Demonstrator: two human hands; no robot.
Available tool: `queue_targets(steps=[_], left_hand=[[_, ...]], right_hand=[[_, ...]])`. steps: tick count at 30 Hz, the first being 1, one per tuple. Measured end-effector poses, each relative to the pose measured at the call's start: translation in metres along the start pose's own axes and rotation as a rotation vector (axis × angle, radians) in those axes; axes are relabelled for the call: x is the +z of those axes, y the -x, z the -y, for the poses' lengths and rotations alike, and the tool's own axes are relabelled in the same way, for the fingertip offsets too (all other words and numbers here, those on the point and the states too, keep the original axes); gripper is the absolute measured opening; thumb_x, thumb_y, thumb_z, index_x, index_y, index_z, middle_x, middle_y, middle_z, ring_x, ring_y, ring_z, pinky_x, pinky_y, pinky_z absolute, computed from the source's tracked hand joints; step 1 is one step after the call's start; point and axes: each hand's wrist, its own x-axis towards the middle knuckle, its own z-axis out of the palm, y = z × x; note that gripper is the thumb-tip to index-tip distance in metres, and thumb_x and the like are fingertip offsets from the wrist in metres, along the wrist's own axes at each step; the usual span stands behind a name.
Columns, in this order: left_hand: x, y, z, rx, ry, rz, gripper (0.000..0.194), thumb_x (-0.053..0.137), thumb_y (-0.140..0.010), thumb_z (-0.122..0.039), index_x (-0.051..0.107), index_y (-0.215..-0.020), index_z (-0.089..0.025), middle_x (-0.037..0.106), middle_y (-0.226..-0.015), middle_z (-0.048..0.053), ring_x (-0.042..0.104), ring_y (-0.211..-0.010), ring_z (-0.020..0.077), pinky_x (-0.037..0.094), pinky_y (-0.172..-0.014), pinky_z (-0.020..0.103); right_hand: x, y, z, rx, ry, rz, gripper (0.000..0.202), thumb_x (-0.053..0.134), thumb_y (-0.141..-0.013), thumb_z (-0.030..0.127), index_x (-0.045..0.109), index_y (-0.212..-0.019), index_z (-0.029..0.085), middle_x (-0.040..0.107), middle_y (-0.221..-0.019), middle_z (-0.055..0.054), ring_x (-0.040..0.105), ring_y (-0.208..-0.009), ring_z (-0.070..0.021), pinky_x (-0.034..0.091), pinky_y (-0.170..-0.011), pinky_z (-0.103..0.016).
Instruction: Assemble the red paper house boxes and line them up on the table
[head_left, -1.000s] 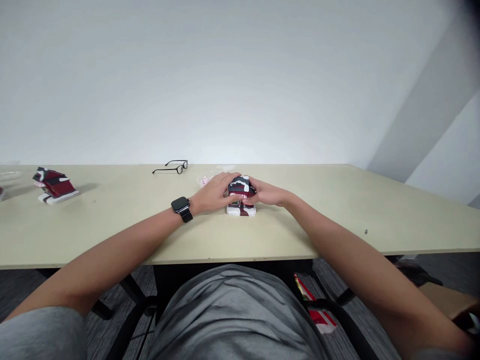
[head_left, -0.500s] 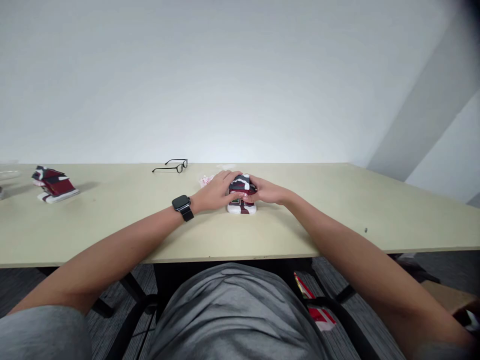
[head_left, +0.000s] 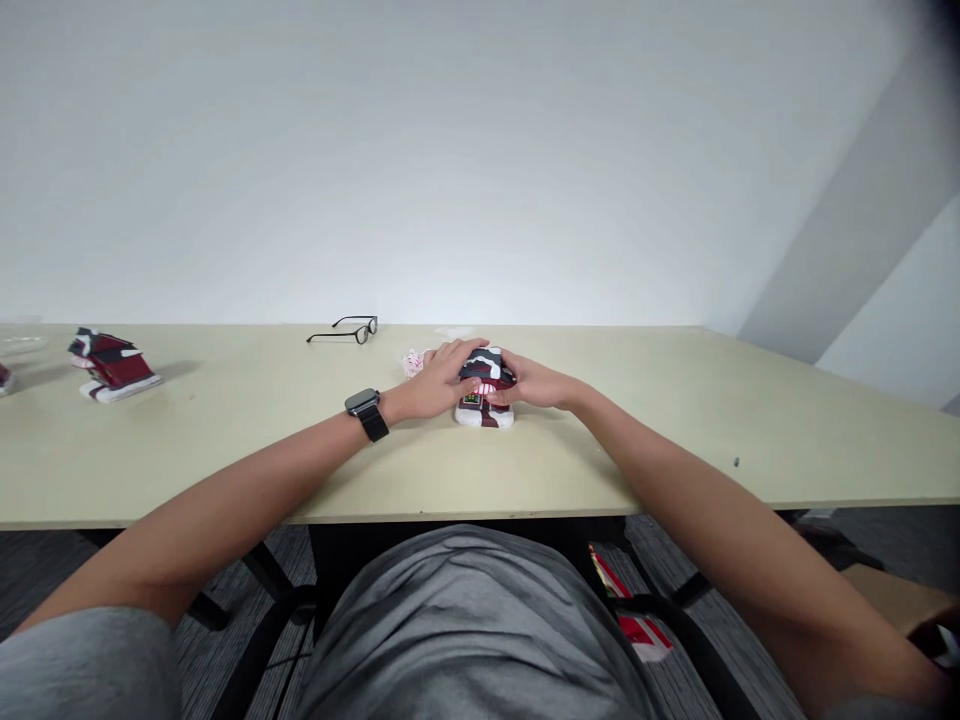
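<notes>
A small toy house (head_left: 486, 410) with dark red walls, a dark roof with white snow and a white base stands upright on the table in front of me. My left hand (head_left: 439, 382) wraps round its left side, with the thumb on the front and the fingers at the roof. On the right side my right hand (head_left: 536, 383) grips it, thumb at the front wall; its other fingers are mostly hidden behind. A red-and-white striped bundle (head_left: 412, 362) lies just behind my left hand.
A second toy house (head_left: 116, 368) is at the left of the table (head_left: 660, 440). Black glasses (head_left: 361, 334) lie further back. Clear plastic (head_left: 22, 342) and part of another red item sit at the left edge. A tiny dark bit (head_left: 736, 462) lies to the right.
My left thumb has shifted up and left on the house front, showing more of its window and a striped awning. The view has moved slightly.
</notes>
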Motion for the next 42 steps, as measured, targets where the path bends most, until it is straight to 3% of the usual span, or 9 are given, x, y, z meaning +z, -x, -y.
queue_targets(steps=[11, 24, 29, 33, 37, 42], left_hand=[[0.0, 0.0, 0.009, 0.002, 0.059, 0.026, 0.077, 0.05, -0.097, -0.066, 0.034, -0.16, -0.024, 0.042, -0.161, 0.016, 0.039, -0.147, 0.0356, 0.03, -0.125, 0.06], [0.002, -0.001, 0.005, -0.102, 0.182, 0.018, 0.067, 0.055, -0.093, -0.038, 0.038, -0.157, -0.026, 0.04, -0.164, 0.01, 0.034, -0.153, 0.0307, 0.023, -0.13, 0.057], [0.004, -0.002, 0.007, -0.094, 0.235, -0.005, 0.063, 0.056, -0.092, -0.037, 0.042, -0.153, -0.027, 0.044, -0.161, 0.009, 0.041, -0.149, 0.0288, 0.031, -0.127, 0.053], [0.002, -0.001, 0.007, -0.029, 0.182, -0.009, 0.061, 0.057, -0.095, -0.045, 0.043, -0.152, -0.027, 0.048, -0.157, 0.011, 0.045, -0.144, 0.0305, 0.034, -0.124, 0.054], [0.001, 0.0, 0.01, 0.05, 0.055, 0.002, 0.078, 0.063, -0.091, -0.064, 0.041, -0.154, -0.024, 0.05, -0.154, 0.016, 0.047, -0.14, 0.0349, 0.036, -0.12, 0.055], [-0.001, -0.001, 0.012, 0.077, -0.002, 0.007, 0.073, 0.055, -0.095, -0.067, 0.04, -0.154, -0.025, 0.052, -0.153, 0.015, 0.049, -0.137, 0.0346, 0.037, -0.118, 0.056]], right_hand=[[0.0, 0.0, -0.002, 0.014, 0.05, -0.038, 0.064, 0.082, -0.076, 0.035, 0.052, -0.131, 0.021, 0.065, -0.132, -0.011, 0.06, -0.122, -0.0332, 0.053, -0.107, -0.053], [0.0, 0.0, -0.001, 0.025, 0.027, -0.022, 0.068, 0.081, -0.078, 0.036, 0.05, -0.136, 0.02, 0.061, -0.138, -0.013, 0.057, -0.129, -0.035, 0.047, -0.115, -0.058], [-0.001, 0.001, 0.002, 0.027, 0.035, -0.011, 0.065, 0.08, -0.078, 0.033, 0.051, -0.135, 0.021, 0.062, -0.137, -0.012, 0.057, -0.129, -0.0348, 0.047, -0.115, -0.058], [-0.001, 0.0, -0.001, 0.015, 0.028, -0.012, 0.066, 0.08, -0.078, 0.033, 0.05, -0.136, 0.021, 0.063, -0.136, -0.011, 0.058, -0.127, -0.0335, 0.05, -0.112, -0.056], [-0.001, 0.0, -0.004, 0.035, 0.05, -0.019, 0.072, 0.082, -0.077, 0.035, 0.048, -0.138, 0.02, 0.062, -0.137, -0.012, 0.059, -0.126, -0.0333, 0.051, -0.11, -0.054], [-0.001, 0.0, -0.007, 0.019, 0.051, -0.024, 0.077, 0.084, -0.077, 0.038, 0.046, -0.142, 0.021, 0.061, -0.141, -0.012, 0.059, -0.127, -0.0325, 0.048, -0.113, -0.055]])
